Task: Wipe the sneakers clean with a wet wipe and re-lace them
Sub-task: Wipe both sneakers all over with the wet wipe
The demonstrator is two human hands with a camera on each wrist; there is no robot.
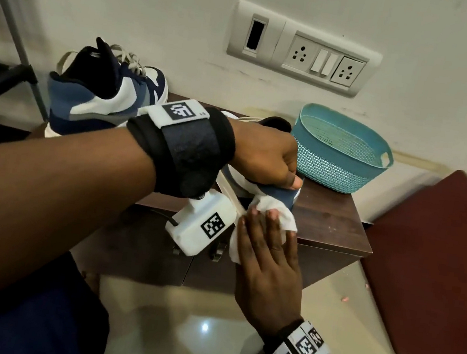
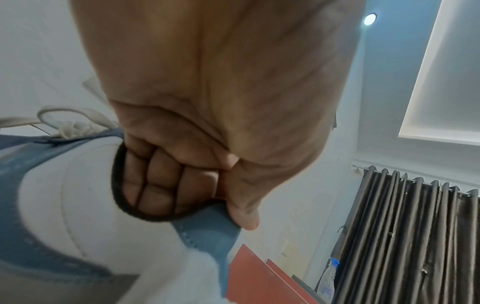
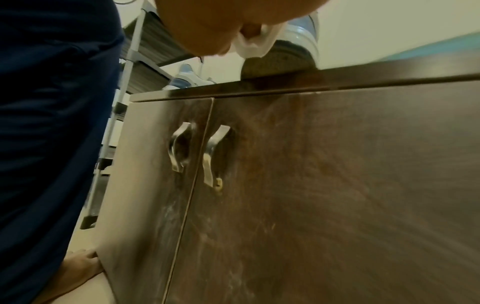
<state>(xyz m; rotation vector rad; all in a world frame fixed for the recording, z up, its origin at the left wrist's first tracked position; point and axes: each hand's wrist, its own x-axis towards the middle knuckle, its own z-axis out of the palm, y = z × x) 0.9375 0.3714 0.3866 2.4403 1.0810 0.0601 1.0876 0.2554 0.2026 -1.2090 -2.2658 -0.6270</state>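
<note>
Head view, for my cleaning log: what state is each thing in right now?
Near sneaker: gripped at the heel collar by the left hand, fingers inside.
Wet wipe: crumpled, pressed on that sneaker's heel by the right hand.
Far sneaker: upright on the cabinet, laced, untouched.
Basket: upright; nothing visible inside.
Cabinet doors: closed.

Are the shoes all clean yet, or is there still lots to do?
Not yet. The left hand grips one sneaker by its collar while the right hand presses a wet wipe against its heel. The other sneaker stands behind on the cabinet, laces still in; whether it is already wiped, I cannot tell. Re-lacing remains.
</note>
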